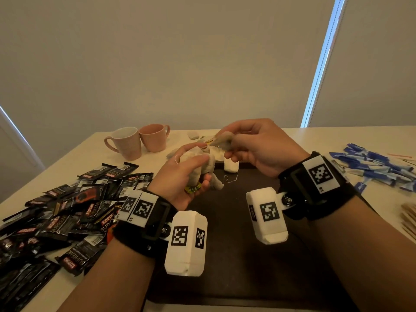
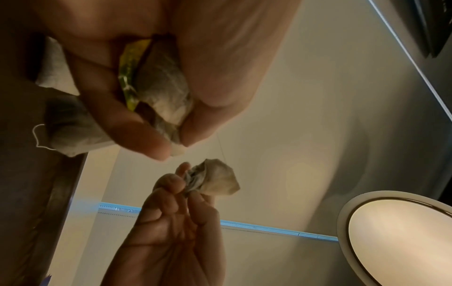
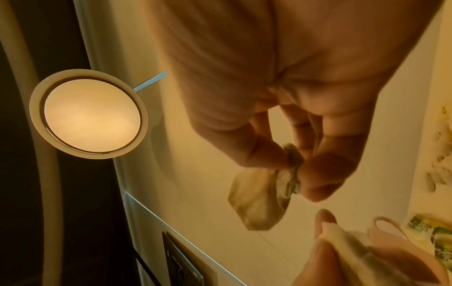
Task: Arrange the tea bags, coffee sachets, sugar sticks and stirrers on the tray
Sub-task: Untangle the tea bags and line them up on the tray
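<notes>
Left hand (image 1: 180,176) clenches a bunch of pale paper tea bags (image 1: 200,163) with a yellow-green tag; right hand (image 1: 254,145) pinches one crumpled tea bag (image 1: 225,138), both raised above the dark rectangular tray's (image 1: 236,266) far edge. One white tea bag (image 1: 231,165) sits at that edge. Black coffee sachets (image 1: 67,210) lie heaped on the table's left side, blue sugar sticks (image 1: 373,167) and wooden stirrers (image 1: 409,219) on its right: arranging has barely begun.

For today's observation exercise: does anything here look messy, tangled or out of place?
Yes. The coffee sachets lie in a jumbled heap left of the tray, and the left hand grips a crumpled bunch of tea bags.
</notes>
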Action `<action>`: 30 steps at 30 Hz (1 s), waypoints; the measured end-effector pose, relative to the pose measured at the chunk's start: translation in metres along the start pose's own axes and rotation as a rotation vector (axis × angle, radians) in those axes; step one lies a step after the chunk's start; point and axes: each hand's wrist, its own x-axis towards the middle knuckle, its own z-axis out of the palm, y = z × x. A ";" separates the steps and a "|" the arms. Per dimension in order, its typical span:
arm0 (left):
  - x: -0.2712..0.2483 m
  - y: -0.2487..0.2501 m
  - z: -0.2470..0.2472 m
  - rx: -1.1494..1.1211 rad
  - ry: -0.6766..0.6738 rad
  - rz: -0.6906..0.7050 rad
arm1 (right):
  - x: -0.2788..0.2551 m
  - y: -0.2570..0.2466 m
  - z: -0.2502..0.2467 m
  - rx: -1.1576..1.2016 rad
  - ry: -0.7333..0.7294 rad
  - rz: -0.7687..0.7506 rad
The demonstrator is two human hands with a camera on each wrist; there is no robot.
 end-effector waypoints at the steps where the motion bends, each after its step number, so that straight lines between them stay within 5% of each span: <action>1: 0.000 0.000 0.000 0.000 0.000 0.001 | -0.001 0.000 0.001 -0.004 -0.036 0.002; 5: 0.000 0.000 -0.001 0.031 0.007 0.008 | -0.005 0.000 0.002 -0.156 -0.097 -0.047; 12: 0.000 -0.003 -0.002 0.224 -0.032 0.038 | -0.002 -0.001 0.005 -0.303 0.082 -0.204; 25: -0.004 -0.005 0.002 0.413 -0.140 0.011 | -0.001 -0.014 -0.003 0.345 0.211 -0.096; 30: -0.003 -0.005 0.001 0.438 -0.138 0.021 | 0.001 -0.013 -0.007 0.378 0.223 -0.109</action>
